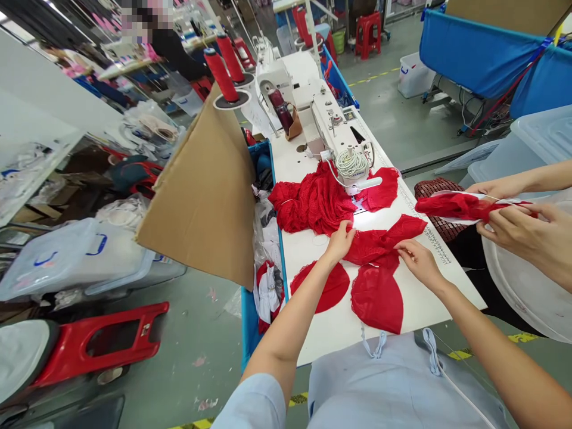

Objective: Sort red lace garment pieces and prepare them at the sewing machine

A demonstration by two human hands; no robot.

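Note:
My left hand (340, 243) pinches the left end of a red lace piece (374, 245) just in front of the sewing machine (333, 119). At the lower right edge of that piece, my right hand (419, 262) also has its fingertips closed on the fabric. Below it on the white table lie two rounded red cup pieces, one on the right (378, 298) and one partly behind my left forearm (333, 289). A heap of red lace (313, 202) rests left of the needle area. Another red piece (382, 189) lies to the right of the machine head.
At the right, another person's hands (513, 226) hold red fabric (456, 207) with white edging. A cardboard sheet (210, 190) stands left of the table, beside a blue bin (249, 322) with cloth. Red thread cones (221, 74) stand behind it. A red stool (107, 339) is lower left.

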